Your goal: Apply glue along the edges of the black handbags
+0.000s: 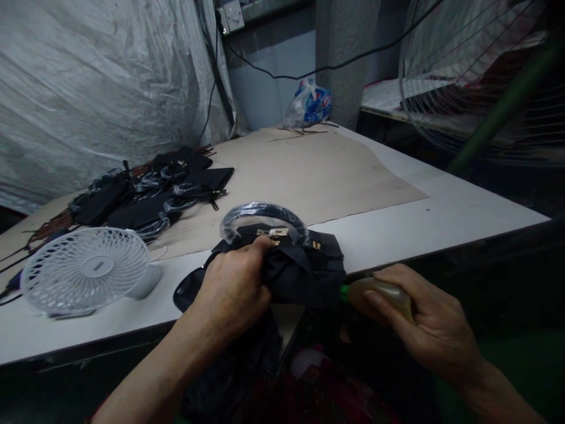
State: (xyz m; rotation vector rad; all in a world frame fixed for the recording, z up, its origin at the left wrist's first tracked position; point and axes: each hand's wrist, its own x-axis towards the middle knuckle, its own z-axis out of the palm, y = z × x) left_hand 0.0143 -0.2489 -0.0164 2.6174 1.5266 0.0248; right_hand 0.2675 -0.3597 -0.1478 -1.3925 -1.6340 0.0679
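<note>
A small black handbag (300,274) with gold-coloured metal fittings lies at the table's front edge. Its curved top handle (260,210) is wrapped in clear plastic. My left hand (241,277) is closed on the bag's near side, thumb by the metal clasp (273,232). To the right, my right hand (424,324) grips a translucent yellowish-brown, bulb-shaped thing (384,294) with a green tip. Whether it is a bottle or a tool handle I cannot tell. The green tip meets the bag's lower right side, and whatever lies beyond it is hidden.
A white round fan (88,271) stands left of the bag. Behind it lies a pile of black bags (150,200) with plastic-wrapped handles. Brown paper (300,171) covers part of the white table (477,203). A plastic bag (309,103) sits at the back; a wire fan guard (477,88) is at right.
</note>
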